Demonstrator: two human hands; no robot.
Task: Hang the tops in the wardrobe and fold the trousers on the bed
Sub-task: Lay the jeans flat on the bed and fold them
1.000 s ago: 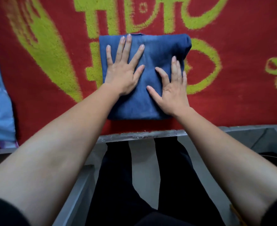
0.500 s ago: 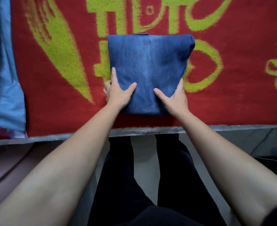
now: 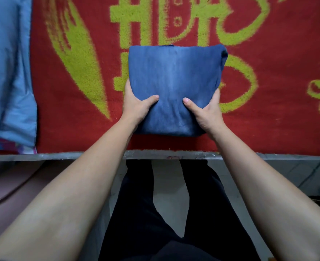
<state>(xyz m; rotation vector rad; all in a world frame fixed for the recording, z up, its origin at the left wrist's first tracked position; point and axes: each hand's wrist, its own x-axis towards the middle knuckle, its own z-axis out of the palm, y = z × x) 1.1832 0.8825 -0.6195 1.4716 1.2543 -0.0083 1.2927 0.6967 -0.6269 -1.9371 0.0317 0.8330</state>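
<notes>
both my hands had slid from lying flat on top of the folded trousers (image 3: 174,81) down to the near corners. my left hand (image 3: 136,107) gripped the left corner, thumb on top and fingers curled round the side; my right hand (image 3: 208,113) held the right corner the same way. the bundle sat on the red blanket (image 3: 268,125) near the bed edge (image 3: 61,156); whether it had lifted clear i could not tell. held only at the near end, the far layers could, i judged, sag open and spoil the fold if i raised it. no wardrobe, basket or other container showed. a blue pillow (image 3: 7,72) lay to the left, well apart.
</notes>
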